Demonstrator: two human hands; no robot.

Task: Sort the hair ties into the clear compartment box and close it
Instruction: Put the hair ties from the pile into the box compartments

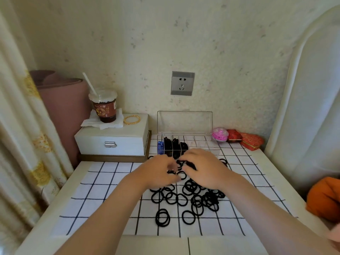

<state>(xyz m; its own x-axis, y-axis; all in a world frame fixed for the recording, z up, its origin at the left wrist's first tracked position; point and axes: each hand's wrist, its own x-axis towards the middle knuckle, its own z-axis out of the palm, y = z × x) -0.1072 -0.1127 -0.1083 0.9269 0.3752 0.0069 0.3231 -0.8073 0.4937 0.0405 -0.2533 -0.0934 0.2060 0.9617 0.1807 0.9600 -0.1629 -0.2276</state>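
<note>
Head view: loose black elastic hair ties (193, 197) lie heaped on the white grid-patterned cloth (103, 190), just near of the clear plastic compartment box (204, 144). Its lid stands open, and its left compartments hold ties. The left hand (158, 172) and right hand (204, 170), fingers curled, each pinch ties at the heap's far edge.
</note>
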